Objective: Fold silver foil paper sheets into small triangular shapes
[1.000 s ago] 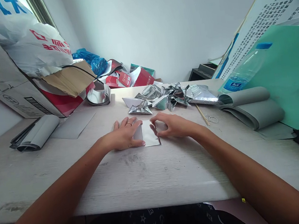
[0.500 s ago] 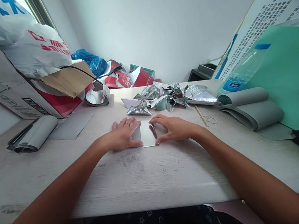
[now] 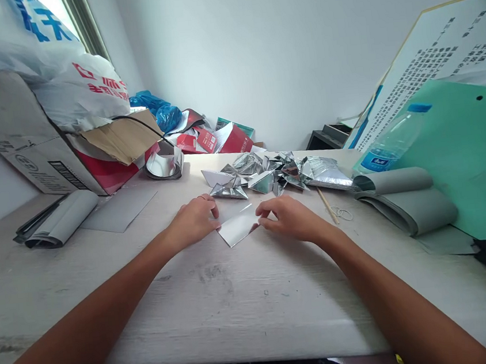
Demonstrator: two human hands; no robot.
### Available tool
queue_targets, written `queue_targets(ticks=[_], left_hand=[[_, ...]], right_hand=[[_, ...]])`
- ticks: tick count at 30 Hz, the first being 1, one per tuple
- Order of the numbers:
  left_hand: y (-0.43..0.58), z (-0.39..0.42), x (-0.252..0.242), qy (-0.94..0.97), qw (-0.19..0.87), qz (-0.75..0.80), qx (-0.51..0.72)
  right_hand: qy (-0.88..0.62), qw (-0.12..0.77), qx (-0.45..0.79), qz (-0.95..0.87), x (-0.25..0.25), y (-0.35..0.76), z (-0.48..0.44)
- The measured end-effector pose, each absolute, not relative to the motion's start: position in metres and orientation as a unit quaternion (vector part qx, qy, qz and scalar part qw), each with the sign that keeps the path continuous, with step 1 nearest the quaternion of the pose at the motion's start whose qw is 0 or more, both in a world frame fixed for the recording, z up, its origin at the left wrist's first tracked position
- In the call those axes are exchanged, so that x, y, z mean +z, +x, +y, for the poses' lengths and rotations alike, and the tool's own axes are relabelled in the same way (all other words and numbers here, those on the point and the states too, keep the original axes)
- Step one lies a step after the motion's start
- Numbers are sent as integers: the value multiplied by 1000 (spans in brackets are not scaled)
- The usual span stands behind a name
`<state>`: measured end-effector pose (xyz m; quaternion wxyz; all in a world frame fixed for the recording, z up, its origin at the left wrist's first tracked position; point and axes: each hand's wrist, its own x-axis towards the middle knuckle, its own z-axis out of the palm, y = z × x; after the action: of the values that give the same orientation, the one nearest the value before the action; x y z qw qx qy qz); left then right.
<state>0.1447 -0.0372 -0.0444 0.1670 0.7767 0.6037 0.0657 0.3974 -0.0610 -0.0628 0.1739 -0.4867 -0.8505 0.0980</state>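
Head view shows the left hand (image 3: 192, 221) and right hand (image 3: 288, 218) pinching opposite sides of silver foil paper (image 3: 236, 229), mid-desk (image 3: 239, 315) between the side edges, likely light, slick, easily creased, best held by its margins.

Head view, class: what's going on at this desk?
A person's left hand and right hand have their fingertips at opposite sides of a small silvery sheet, one corner pointing toward the person. Just beyond lies a cluster of folded silver pieces; a thin stick lies to the right on the desk.
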Motion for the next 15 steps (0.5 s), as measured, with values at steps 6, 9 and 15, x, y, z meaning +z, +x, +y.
queue_targets(ticks=[6,9,15], left_hand=[[145,-41,-48,784,159,593,94],[144,-42,-48,785,161,592,90],[148,-44,-46,774,160,606,89]], right_hand=[[-430,133,160,-879,-54,380,-75],[-424,126,165,-881,-55,377,-76],[-426,111,161,-883,-57,381,-71]])
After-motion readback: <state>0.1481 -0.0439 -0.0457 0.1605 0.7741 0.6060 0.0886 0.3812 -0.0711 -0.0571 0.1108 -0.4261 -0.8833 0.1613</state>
